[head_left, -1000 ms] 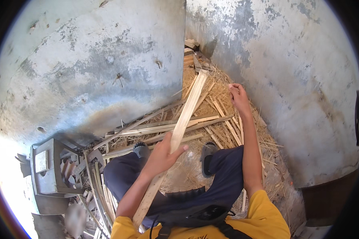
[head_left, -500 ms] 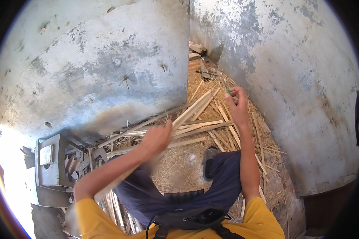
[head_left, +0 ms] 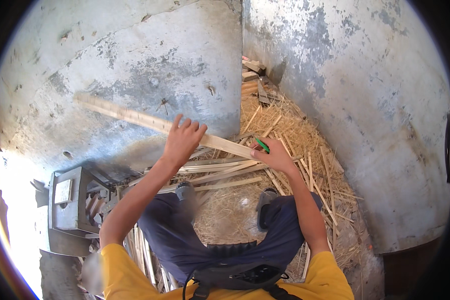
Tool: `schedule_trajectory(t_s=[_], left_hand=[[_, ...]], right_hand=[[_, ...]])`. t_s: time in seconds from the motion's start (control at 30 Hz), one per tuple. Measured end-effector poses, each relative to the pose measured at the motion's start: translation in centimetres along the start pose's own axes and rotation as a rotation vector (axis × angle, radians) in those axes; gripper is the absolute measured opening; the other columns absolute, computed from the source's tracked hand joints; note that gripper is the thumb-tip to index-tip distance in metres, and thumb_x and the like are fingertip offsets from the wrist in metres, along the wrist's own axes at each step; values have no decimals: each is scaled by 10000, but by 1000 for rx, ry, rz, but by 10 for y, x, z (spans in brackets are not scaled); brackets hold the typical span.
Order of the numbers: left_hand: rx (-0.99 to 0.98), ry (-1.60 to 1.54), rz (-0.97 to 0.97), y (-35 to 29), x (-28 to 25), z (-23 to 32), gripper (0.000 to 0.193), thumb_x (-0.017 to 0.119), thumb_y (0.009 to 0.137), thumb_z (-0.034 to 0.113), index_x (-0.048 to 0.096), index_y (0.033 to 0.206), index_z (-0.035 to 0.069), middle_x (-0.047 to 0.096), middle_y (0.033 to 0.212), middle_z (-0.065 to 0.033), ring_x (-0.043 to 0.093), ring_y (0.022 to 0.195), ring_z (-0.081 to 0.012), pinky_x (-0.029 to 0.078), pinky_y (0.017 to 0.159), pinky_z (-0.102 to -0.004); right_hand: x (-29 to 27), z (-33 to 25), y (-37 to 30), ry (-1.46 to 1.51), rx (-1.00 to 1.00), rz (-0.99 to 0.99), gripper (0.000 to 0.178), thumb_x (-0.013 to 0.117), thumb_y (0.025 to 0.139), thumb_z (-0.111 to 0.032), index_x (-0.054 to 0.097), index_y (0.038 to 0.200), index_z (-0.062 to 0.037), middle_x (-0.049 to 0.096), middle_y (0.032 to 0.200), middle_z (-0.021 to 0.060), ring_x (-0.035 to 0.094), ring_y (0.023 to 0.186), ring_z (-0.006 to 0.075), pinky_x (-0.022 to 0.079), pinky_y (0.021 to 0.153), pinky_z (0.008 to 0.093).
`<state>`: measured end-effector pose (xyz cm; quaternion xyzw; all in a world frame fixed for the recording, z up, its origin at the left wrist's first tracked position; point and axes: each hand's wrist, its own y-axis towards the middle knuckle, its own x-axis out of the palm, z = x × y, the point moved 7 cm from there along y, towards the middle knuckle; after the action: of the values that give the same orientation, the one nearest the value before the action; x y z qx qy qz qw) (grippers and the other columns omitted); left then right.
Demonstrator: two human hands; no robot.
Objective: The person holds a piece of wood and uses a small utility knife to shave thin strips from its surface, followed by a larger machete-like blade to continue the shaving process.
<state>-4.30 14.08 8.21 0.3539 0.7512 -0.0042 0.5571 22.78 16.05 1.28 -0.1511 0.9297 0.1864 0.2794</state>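
Across both hands (head_left: 183, 142) (head_left: 275, 157) — slat (head_left: 150, 121) turned, seemingly.

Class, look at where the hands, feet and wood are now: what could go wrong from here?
The long wooden strip extends well past the left hand, so its blurred far end might knock the wall.

The right hand has a green object at the strip's near end, so its hold on either might slip.

Loose strips lie by the feet and could trip the person.
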Motion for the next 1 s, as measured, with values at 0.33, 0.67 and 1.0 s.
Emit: schedule_trajectory(t_s=[0.33, 0.67, 1.0], left_hand=[[-487, -549, 833, -8, -82, -48, 721, 748, 842, -9, 504, 1516, 75, 408, 1592, -220, 363, 1536, -399, 274, 1291, -586], [-529, -1711, 226, 12, 36, -14, 395, 670, 1081, 129, 460, 1395, 13, 737, 1257, -167, 730, 1138, -236, 612, 968, -399], [-641, -1596, 28, -30, 61, -27, 362, 636, 1086, 129, 465, 1395, 48, 735, 1244, -191, 738, 1144, -264, 644, 946, -425]], right_hand=[[56, -10, -3, 386, 42, 262, 280, 768, 981, -195, 724, 1175, 2, 738, 982, 47, 672, 901, 116, 552, 820, 298], [83, -19, -7, 530, 5, 294, 314, 757, 992, -164, 708, 1258, -5, 734, 1112, 81, 683, 982, 152, 543, 892, 308], [-15, -3, -7, -146, 125, 234, 508, 622, 974, -102, 615, 1476, -26, 607, 1164, 168, 637, 1093, 261, 509, 908, 392]])
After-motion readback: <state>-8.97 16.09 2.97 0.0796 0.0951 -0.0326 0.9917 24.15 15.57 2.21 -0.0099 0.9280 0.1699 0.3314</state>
